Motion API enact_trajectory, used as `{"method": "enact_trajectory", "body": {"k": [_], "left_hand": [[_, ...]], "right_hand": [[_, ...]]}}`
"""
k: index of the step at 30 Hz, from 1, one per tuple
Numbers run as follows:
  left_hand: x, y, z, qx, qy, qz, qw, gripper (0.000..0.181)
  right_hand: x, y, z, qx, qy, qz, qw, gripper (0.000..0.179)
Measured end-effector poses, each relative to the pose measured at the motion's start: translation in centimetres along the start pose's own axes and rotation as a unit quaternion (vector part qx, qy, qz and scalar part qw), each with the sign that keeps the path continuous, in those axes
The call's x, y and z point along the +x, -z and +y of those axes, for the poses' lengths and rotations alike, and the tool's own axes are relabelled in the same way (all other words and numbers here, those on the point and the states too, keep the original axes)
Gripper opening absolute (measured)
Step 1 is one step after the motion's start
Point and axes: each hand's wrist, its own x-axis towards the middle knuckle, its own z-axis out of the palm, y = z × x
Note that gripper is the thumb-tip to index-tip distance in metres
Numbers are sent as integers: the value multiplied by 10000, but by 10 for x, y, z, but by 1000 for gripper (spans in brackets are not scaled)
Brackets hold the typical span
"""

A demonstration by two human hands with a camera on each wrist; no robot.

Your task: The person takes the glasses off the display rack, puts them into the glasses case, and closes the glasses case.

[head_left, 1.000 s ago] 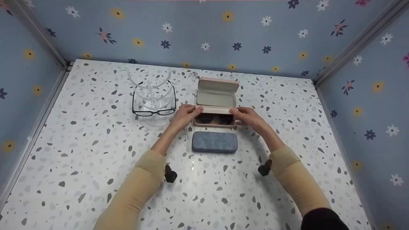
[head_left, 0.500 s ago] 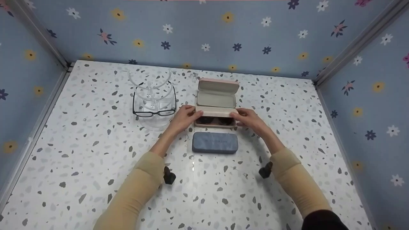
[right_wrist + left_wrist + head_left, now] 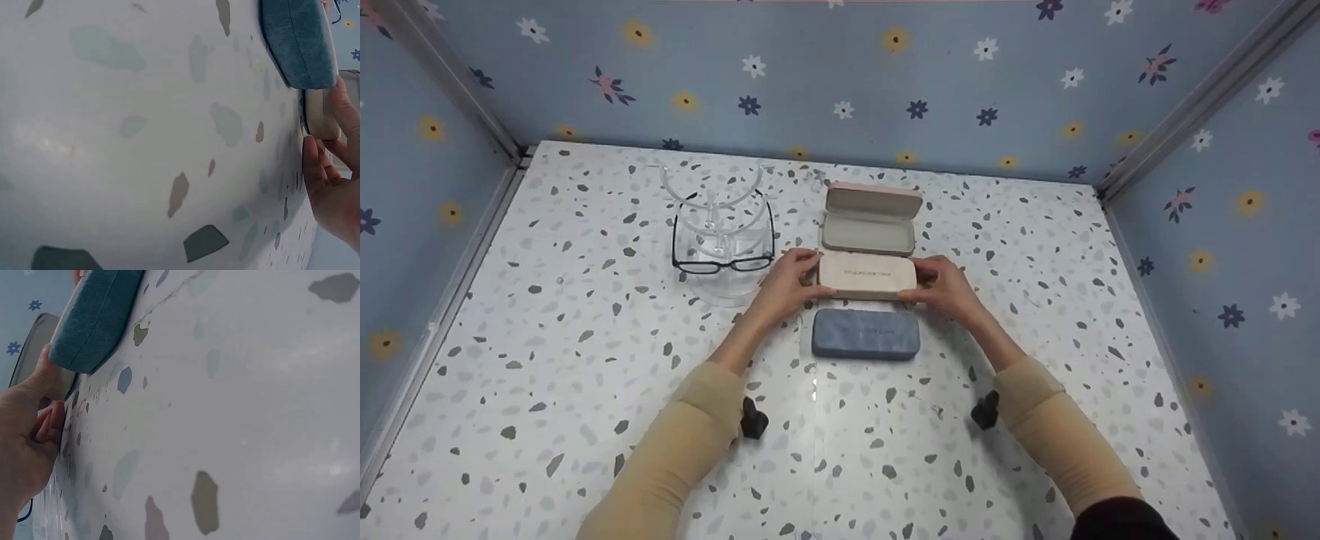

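A cream glasses case [image 3: 866, 275] with small lettering on its lid lies closed in the middle of the table. My left hand [image 3: 790, 283] holds its left end, thumb on the front corner and fingers behind. At the opposite end my right hand [image 3: 952, 291] grips likewise, thumb at the front corner. The right wrist view shows the cream case [image 3: 320, 115] between the thumb and fingers of that hand [image 3: 337, 180]. Whatever is inside is hidden by the lid. Just in front lies a closed blue glasses case [image 3: 865, 334], which blocks part of the left wrist view.
Behind the cream case stands an open pink case [image 3: 868, 234] with a pale lining. To the left, black-framed eyeglasses [image 3: 724, 265] hang on a clear display stand [image 3: 724, 294]. Flower-patterned walls [image 3: 840, 75] enclose the speckled table [image 3: 855, 450] at the back and sides.
The cream case's lid has come down towards me and shut, covering the sunglasses seen inside earlier. Both thumbs have moved forward and down with the lid.
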Motion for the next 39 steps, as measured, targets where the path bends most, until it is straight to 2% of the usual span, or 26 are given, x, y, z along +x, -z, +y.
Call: {"method": "enact_trajectory", "body": {"k": [3,10,18,24,27,33,39], "left_hand": [[-1,1,1,-32,87,3,10000,86],[-2,1,4,-119,199,-27,9997,85],[-9,-4,7,-269,59,76,9996,76],[-20,-5,7,-604,-55,188,9980,71],[-30,2,6,-871,2,176,9960,70],[-53,23,3,-1211,-203,242,9921,61],[-74,49,0,-1248,-355,617,9896,51]], "right_hand": [[0,-1,-2,-84,-64,33,9999,69],[-2,0,-6,135,-118,-18,9998,69],[-3,0,-10,268,-65,-81,9996,67],[-11,2,-18,307,-423,144,9985,73],[-12,1,-26,273,-352,470,9979,68],[-12,-2,-45,505,41,1135,9922,57],[-12,-9,-68,840,447,1175,9885,48]]}}
